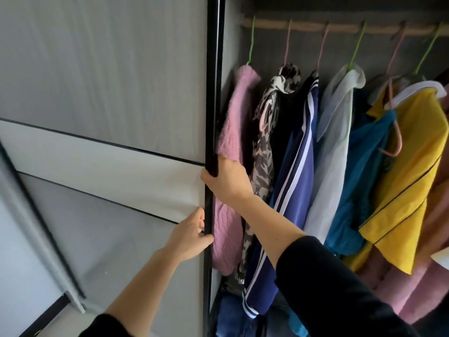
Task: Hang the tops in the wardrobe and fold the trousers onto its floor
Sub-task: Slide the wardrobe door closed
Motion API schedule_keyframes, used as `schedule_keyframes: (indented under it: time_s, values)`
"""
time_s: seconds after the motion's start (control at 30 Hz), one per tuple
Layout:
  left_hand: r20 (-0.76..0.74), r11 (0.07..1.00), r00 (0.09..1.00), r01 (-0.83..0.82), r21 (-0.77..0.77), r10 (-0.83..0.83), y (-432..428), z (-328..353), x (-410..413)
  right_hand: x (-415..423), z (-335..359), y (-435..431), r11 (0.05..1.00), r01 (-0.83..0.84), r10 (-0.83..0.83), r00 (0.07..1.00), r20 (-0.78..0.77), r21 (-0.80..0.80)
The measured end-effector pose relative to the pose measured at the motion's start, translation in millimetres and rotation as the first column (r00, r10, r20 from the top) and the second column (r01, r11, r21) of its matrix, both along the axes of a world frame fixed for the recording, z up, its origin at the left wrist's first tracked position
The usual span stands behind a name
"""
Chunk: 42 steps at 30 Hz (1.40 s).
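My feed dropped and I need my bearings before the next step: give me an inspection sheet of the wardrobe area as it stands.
Surface: wardrobe floor hidden; blue fabric lies low down, fold cannot be told.
Job's things: pink knit top, patterned top, navy striped jacket, white sheer shirt, teal top and yellow shirt hang on hangers from the wooden rail.
Clutter: nothing seen.
Hands: left hand pinches the black edge strip low; right hand grips it higher.
Cables: nothing seen.
Surroundings: grey front panel left of the strip; pink padded garment far right.
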<state>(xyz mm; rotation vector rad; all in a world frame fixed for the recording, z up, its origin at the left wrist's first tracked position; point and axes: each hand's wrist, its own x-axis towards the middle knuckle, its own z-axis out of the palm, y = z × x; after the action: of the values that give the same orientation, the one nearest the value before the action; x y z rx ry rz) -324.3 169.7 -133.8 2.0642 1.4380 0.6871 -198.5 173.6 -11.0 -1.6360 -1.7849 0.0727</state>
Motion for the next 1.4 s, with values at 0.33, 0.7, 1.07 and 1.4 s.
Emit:
schedule_keyframes:
  time_s: [0.33, 0.7, 1.07, 1.4]
  values:
    - [-0.028, 0.993, 0.992, 0.122, -0.008, -0.122, -54.0, 2.4, 89.0, 102.1, -8.2, -61.3, 0.996, 0.062, -0.062, 0.998, 0.005, 0.064]
    - [-0.030, 0.700, 0.998, -0.020, 0.713, 0.059, -108.8, 26.6, 193.1, 244.6, -16.4, -170.9, 0.913, 0.181, -0.235, 0.966, 0.107, 0.364]
    - [-0.410, 0.561, 0.906, 0.285, 0.777, 0.107, -151.1, 54.1, 309.9, 363.8, -23.3, -250.9, 0.879, 0.208, -0.472, 0.517, 0.715, 0.430]
    - [-0.499, 0.451, 0.865, 0.464, 0.762, -0.048, -177.6, 66.1, 404.5, 442.9, -20.2, -312.7, 0.809, 0.452, -0.561, 0.406, 0.721, 0.375]
